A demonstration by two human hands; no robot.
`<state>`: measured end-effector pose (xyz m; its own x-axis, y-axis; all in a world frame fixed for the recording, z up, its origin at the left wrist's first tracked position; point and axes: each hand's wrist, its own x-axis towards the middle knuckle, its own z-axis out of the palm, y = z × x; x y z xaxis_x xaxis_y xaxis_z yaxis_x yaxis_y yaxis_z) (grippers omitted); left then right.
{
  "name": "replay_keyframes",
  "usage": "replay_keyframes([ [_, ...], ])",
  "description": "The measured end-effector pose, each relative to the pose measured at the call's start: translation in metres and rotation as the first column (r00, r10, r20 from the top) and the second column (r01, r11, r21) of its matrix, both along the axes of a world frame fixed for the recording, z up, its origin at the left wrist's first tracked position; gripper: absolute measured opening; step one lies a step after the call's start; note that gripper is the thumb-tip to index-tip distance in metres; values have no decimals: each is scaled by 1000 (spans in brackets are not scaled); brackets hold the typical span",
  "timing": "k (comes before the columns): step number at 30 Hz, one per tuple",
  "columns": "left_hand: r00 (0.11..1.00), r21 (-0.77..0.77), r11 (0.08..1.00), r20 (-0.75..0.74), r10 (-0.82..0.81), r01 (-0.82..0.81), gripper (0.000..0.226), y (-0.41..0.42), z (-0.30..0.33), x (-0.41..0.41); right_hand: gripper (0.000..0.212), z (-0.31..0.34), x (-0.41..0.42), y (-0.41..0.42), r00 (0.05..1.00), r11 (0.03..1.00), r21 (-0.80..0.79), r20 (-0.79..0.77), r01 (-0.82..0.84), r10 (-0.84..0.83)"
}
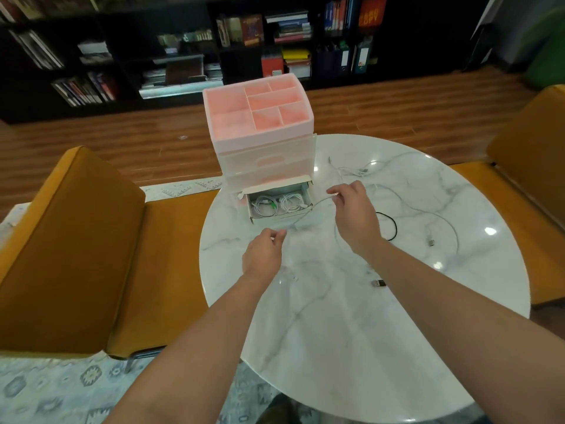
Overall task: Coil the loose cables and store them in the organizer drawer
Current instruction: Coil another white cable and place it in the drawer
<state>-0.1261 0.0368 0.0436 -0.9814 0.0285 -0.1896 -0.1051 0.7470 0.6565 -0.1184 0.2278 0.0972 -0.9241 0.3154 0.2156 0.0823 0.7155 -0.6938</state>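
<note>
A pink and white organizer stands at the far left of the round marble table. Its bottom drawer is pulled out and holds coiled white cables. A thin white cable is stretched between my hands above the table. My left hand pinches one end, and my right hand pinches it farther along, beside the drawer. More loose white cables lie behind my right hand, and a black cable lies partly hidden by my right wrist.
A white cable with a USB plug curls at the right. A black plug lies near my right forearm. Mustard-coloured chairs flank the table left and right. A dark bookshelf fills the back.
</note>
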Motion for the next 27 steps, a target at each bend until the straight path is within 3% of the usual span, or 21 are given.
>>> replay_keyframes([
  [3, 990, 295, 949, 115, 84, -115, 43, 8, 23, 2, 26, 16, 2, 13, 997, 997, -15, -22, 69, -69],
  [6, 962, 609, 748, 223, 157, -263, 36, 23, 52, -3, 25, 25, 8, 19, 995, 994, 48, -19, 103, -102],
  [9, 954, 769, 564, 232, 190, -300, 32, 39, 80, -14, 23, 31, 13, 20, 996, 976, 198, -11, 90, -89],
  [14, 998, 796, 603, 22, 56, -52, 33, 59, 119, -21, 23, 43, 23, 19, 996, 962, 272, 69, 37, -58],
  [18, 989, 704, 695, -101, -104, 145, 32, 71, 138, -26, 20, 59, 28, 14, 986, 997, 78, 168, -20, 7],
  [22, 963, 681, 680, -175, -207, 270, 44, 76, 148, -34, 21, 72, 31, 12, 982, 962, -258, 139, -91, 130],
  [27, 929, 565, 739, -203, -308, 368, 45, 73, 154, -47, 17, 93, 30, 10, 979, 954, -283, 148, -94, 140],
])
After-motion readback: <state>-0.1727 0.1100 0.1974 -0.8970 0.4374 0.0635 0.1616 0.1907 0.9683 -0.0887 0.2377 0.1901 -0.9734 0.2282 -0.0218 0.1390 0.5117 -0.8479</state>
